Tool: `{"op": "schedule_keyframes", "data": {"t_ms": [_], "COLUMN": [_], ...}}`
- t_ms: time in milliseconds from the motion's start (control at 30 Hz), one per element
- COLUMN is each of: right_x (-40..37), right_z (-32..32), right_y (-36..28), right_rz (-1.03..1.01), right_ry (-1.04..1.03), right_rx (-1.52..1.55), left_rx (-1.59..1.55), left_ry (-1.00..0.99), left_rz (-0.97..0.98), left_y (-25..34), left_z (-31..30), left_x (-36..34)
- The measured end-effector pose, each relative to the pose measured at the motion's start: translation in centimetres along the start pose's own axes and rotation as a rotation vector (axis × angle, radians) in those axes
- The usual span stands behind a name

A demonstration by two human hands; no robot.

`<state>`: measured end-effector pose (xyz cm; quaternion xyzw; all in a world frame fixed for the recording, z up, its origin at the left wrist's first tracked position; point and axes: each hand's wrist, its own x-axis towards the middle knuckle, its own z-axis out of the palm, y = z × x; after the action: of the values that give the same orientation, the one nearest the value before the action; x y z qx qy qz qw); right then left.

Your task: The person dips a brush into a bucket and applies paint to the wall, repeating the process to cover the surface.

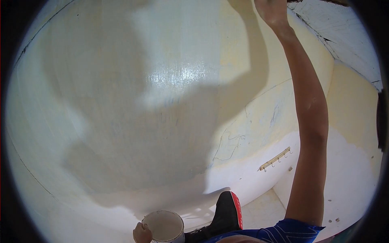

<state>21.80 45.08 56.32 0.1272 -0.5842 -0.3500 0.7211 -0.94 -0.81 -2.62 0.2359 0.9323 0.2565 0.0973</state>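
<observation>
My left hand grips the rim of a small white paint bucket at the bottom of the view, held low in front of me. My right arm stretches up along the right side, and my right hand is at the top edge, against the wall. Its fingers are cut off by the frame, so whatever it holds is hidden. The wall in front is cream with a glossy wet patch in the middle and a whiter band along the bottom.
A small rack of hooks is fixed low on the wall to the right. A room corner runs down at the right, beside another cream wall. My black and red shoe stands on the tiled floor.
</observation>
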Motion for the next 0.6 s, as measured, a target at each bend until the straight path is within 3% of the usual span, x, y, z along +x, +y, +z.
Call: {"op": "schedule_keyframes", "data": {"t_ms": [67,133,200,267,333,400,433,500,567,600], "right_x": [-1.4,-4.2,-7.3,-9.8,-14.6,-18.0,-18.3,-18.6,-15.9,-13.9], "right_z": [0.3,-0.7,-2.5,-4.3,-6.1,-8.7,-9.0,-9.8,-8.6,-7.6], "right_y": [-0.2,-1.9,-5.0,-9.6,-11.9,-15.2,-15.4,-15.4,-11.9,-10.5], "right_rz": [-0.029,0.136,0.213,0.232,0.188,0.393,0.396,0.673,0.678,0.703], "right_ry": [-0.044,-0.231,-0.313,-0.278,-0.315,-0.477,-0.478,-0.611,-0.639,-0.671], "right_rx": [0.005,0.171,0.098,0.373,0.441,0.667,0.669,0.837,0.762,0.522], "left_rx": [-0.013,-0.001,0.005,0.015,0.02,0.011,0.0,0.001,0.01,0.021], "left_ry": [-0.003,0.001,-0.005,-0.009,0.0,-0.021,-0.042,-0.063,-0.084,-0.072], "left_rz": [-0.016,-0.02,-0.023,-0.023,0.065,0.039,0.011,-0.012,-0.032,-0.016], "left_y": [0.1,-0.6,-0.7,-1.2,-2.0,-1.5,-1.1,0.0,-0.2,-0.4], "left_z": [0.1,0.5,0.6,0.6,1.1,0.7,0.5,-0.2,-0.4,-0.1], "left_x": [0.0,0.3,0.4,0.6,0.8,0.6,0.5,0.3,0.2,0.3]}}
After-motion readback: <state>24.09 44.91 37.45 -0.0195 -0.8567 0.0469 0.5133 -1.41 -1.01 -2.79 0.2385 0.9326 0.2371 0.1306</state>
